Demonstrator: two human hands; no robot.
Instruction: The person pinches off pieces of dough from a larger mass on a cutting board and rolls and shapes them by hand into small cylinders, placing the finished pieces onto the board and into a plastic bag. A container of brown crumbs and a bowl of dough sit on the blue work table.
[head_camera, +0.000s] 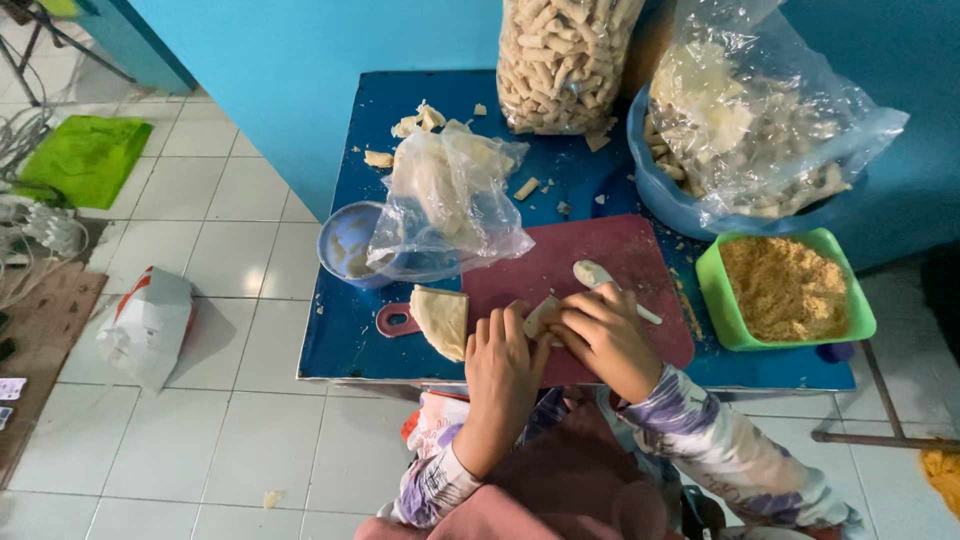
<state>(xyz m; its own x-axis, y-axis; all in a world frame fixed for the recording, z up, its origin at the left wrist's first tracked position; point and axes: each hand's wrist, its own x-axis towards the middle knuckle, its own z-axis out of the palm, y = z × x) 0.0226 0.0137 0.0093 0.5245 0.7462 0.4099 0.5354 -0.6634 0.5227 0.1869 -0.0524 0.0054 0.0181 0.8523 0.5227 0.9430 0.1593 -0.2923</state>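
Both hands, left hand (503, 352) and right hand (603, 335), closed together around a pale dough roll (541, 316) on the maroon cutting board (560, 270) near the table's (350, 330) front edge. A spoon (600, 280) lay just beyond; a folded wrapper (441, 320) sat left, a green crumb tray (786, 290) right.

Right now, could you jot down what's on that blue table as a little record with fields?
surface: blue table with a dark red cutting board
left hand: on a pale roll on the board
right hand: on the same roll, with a white spoon under its fingers
beside left hand: folded wrapper
green tub: crumbs
small blue bowl: partly under a clear bag
back: tall bag of rolls, blue basin with a bag
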